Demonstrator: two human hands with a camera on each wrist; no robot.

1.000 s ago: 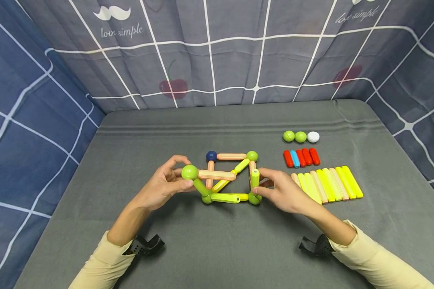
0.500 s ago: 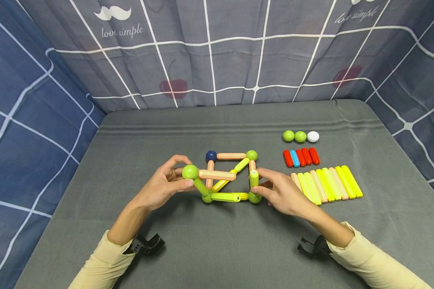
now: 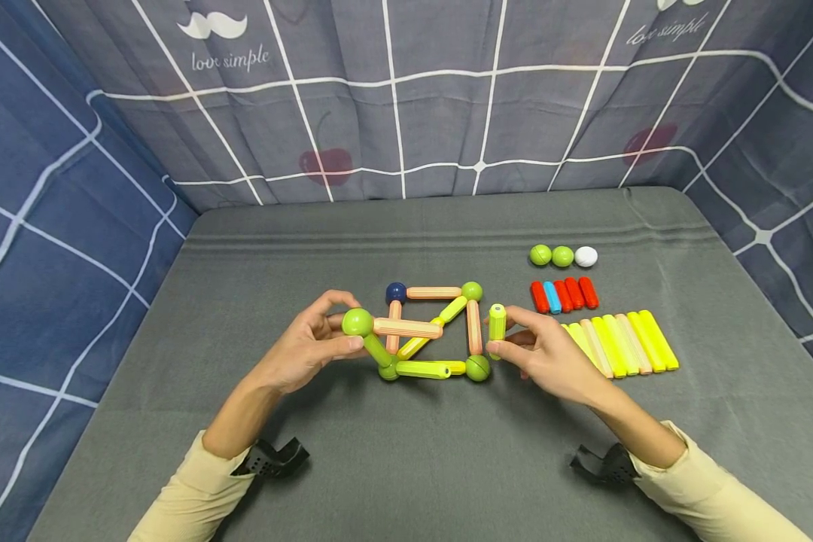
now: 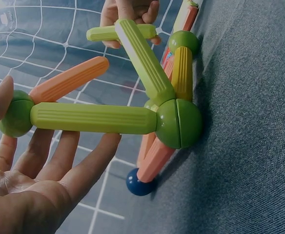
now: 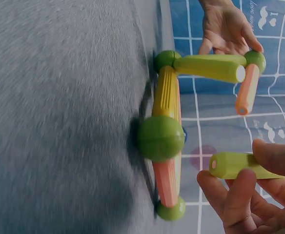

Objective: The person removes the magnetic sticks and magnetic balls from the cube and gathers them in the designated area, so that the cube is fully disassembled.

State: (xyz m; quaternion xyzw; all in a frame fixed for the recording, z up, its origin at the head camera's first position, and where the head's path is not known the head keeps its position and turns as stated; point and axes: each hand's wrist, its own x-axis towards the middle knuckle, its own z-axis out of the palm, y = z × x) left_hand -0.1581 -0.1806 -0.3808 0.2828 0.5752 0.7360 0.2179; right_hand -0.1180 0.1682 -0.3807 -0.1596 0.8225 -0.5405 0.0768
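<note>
My left hand [image 3: 301, 346] pinches a green ball [image 3: 357, 321] at the top of a rising yellow-green rod [image 4: 96, 118]. From that ball an orange rod [image 3: 406, 328] sticks out to the right. Below lies a four-sided frame of rods and balls, with a dark blue ball [image 3: 396, 293] at its far left corner and a yellow diagonal across it. Another yellow-green rod [image 3: 423, 370] juts from the near left corner ball, its other end free. My right hand [image 3: 549, 357] holds a loose yellow-green rod [image 5: 230, 165] upright between thumb and fingers, just right of the near right green ball [image 3: 477, 368].
To the right lies a row of yellow and orange rods [image 3: 623, 346], partly behind my right hand. Beyond it are short red sticks [image 3: 573, 293] with one blue stick [image 3: 552, 297], then two green balls [image 3: 562, 257] and a white ball [image 3: 586, 257]. Checked curtains [image 3: 440, 113] surround the grey table.
My right hand has lifted its yellow-green rod away from over the near right green ball and moved it right, uncovering the orange side rod. The left hand has stayed in place.
</note>
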